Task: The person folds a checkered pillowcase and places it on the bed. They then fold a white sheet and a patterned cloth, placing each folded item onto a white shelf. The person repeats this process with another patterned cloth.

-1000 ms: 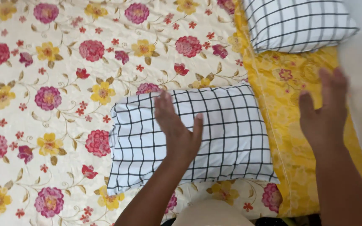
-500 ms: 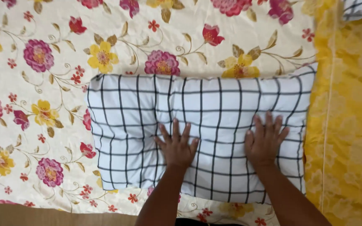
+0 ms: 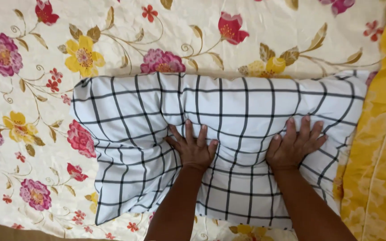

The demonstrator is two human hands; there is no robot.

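The bed (image 3: 32, 27) carries a cream spread printed with red, pink and yellow flowers; a yellow patterned cover (image 3: 380, 147) runs down its right side. Against the view of 0.5 s ago, the bed and spread fill more of the picture and the second pillow at the upper right is out of view: my head has come lower and closer.

The white pillow with black grid lines (image 3: 228, 102) lies lengthwise across the spread, its right end touching the yellow cover. 0.5 s ago it lay nearly flat and rectangular. It now bulges along its far edge and dents in the middle, and its near left corner hangs down in a loose point. I judge that the filling has been driven away from me, toward the far edge.

My 2 hands press into that dent, side by side and apart. My left hand (image 3: 194, 149) lies palm down, fingers (image 3: 188, 131) spread and open, gripping nothing. My right hand (image 3: 292, 147) does the same, fingers (image 3: 304, 129) spread flat against the case. Both have advanced from the near half toward the pillow's middle.
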